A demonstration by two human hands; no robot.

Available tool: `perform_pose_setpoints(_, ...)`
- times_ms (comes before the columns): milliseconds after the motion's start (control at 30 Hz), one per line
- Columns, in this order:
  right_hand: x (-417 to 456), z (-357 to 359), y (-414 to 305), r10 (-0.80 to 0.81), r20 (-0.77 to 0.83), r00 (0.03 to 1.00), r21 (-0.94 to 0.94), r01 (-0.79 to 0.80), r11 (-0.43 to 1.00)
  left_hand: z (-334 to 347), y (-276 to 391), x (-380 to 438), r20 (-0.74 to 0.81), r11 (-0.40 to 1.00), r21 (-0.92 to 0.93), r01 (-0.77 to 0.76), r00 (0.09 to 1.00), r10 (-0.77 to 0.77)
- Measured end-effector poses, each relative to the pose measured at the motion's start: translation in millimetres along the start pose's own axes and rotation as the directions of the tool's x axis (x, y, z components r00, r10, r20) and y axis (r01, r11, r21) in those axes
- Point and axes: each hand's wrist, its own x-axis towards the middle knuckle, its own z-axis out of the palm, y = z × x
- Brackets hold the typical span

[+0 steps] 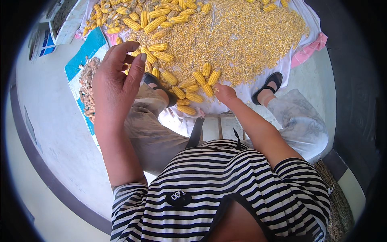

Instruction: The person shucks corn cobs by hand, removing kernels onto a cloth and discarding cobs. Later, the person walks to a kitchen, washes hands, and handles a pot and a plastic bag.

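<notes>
My left hand point(116, 71) is raised above the left side of the corn, thumb and fingers apart and holding nothing. On the right, my right hand point(225, 93) is curled low at the near edge of the pile. Its fingertips meet the end of an ear of corn point(207, 90), with small yellow bits at them; whether it grips anything is hidden. Beside that ear lie another yellow ear point(214, 76) and several more. Loose corn kernels point(242, 39) cover much of the pale cloth point(245, 92) beyond both hands.
Husked ears point(157, 24) are heaped at the far left. A white and teal sack point(87, 42) holds stripped cobs point(89, 81) on the left. My shoes point(267, 87) rest at the cloth's near edge. A dark surface point(356, 90) borders the right, and a dry straw bundle point(335, 196) stands lower right.
</notes>
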Motion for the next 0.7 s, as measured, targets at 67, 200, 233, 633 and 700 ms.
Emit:
perform_pose_setpoints(67, -14, -13, -10, -0.003, 0.022, 1.0, -0.001, 0.003, 1.0, -1, -9, 3, -0.022, 1.0, 0.03, 0.003, 1.0, -0.002)
perform_pose_setpoints(200, -37, -52, -34, -0.151, -0.027, 0.988, -0.107, 0.147, 0.983, -7, -35, 9, -0.082, 0.996, 0.076, -0.054, 0.995, 0.06)
perform_pose_setpoints(233, -40, -56, -37, -0.243, -0.06, 0.968, -0.168, 0.231, 0.958, -9, -30, 5, -0.119, 0.99, 0.133, -0.048, 0.991, 0.064)
perform_pose_setpoints(633, -90, -85, -18, -0.157, -0.218, 0.963, -0.11, 0.136, 0.985, -22, -30, -205, -0.73, 0.906, -0.053, -0.42, 0.635, 0.252)
perform_pose_setpoints(700, -100, -82, -27, -0.177, -0.231, 0.957, -0.021, 0.176, 0.984, -10, -108, -256, -0.676, 0.986, -0.067, -0.153, 0.734, 0.068)
